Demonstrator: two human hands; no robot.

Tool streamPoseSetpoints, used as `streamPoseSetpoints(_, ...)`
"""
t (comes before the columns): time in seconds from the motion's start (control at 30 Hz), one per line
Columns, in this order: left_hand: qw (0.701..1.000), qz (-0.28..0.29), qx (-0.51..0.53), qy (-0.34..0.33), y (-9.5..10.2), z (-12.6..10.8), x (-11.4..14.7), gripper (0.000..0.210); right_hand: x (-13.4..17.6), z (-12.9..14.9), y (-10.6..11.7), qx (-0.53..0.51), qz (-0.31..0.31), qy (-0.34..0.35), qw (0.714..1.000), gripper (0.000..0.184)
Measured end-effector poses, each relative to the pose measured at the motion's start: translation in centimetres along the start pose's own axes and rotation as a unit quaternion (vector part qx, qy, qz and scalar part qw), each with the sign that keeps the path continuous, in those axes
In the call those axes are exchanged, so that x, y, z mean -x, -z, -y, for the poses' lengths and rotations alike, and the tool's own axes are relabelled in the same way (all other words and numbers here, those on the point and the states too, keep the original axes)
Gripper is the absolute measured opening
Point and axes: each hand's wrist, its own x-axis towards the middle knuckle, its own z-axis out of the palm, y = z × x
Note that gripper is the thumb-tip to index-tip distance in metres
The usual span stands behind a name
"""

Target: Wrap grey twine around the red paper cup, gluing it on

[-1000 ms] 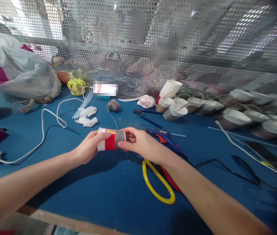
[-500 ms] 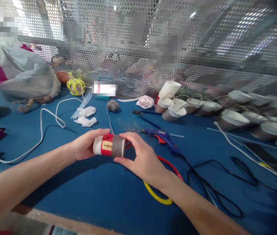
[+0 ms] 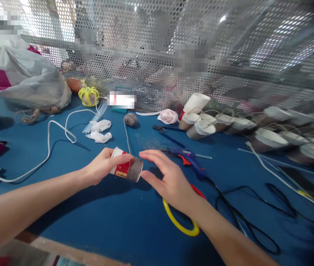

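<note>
A paper cup point(image 3: 121, 169), white and red with a yellowish label, lies tilted on its side above the table. Grey yarn is wound round its base end in a band. My left hand point(image 3: 103, 166) grips the cup near its rim, the thumb along the upper side. Beside the base, my right hand point(image 3: 168, 177) has its fingers and thumb spread apart; whether the thumb tip touches the cup I cannot tell. From the cup a grey strand leads back to a small ball of grey yarn point(image 3: 131, 119). Scissors point(image 3: 177, 221) with yellow and red handles lie partly under my right forearm.
A blue glue gun point(image 3: 186, 155) with a black cord lies right of the cup, pliers point(image 3: 165, 135) behind it. Several yarn-wrapped cups point(image 3: 201, 129) stand along the right back. A white cable point(image 3: 48, 147) crosses the left side. A perforated metal screen point(image 3: 145, 44) borders the back.
My right hand has loosened from the cup's base and spread its fingers. The cup has turned and tilted in my left hand, whose thumb now lies across it.
</note>
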Motion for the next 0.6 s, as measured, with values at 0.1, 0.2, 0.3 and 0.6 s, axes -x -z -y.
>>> streamPoseSetpoints(0.1,0.998,0.039,-0.048,-0.025,0.0,0.3,0.4,0.031,0.0,0.2,0.0,-0.056,0.051,-0.035,0.997,0.039)
streamPoseSetpoints(0.2,0.992,0.072,-0.097,-0.042,-0.3,0.5,0.7,0.031,0.0,0.7,-0.2,-0.117,0.086,-0.065,0.987,0.048)
streamPoseSetpoints(0.3,0.987,0.076,-0.132,-0.050,-0.7,0.7,0.9,0.035,0.0,1.3,-0.5,-0.156,0.103,-0.073,0.980,0.053)
streamPoseSetpoints(0.6,0.989,0.040,-0.139,-0.017,-0.5,0.9,0.6,0.038,-1.5,-0.5,3.8,-0.064,-0.065,-0.250,0.964,0.025)
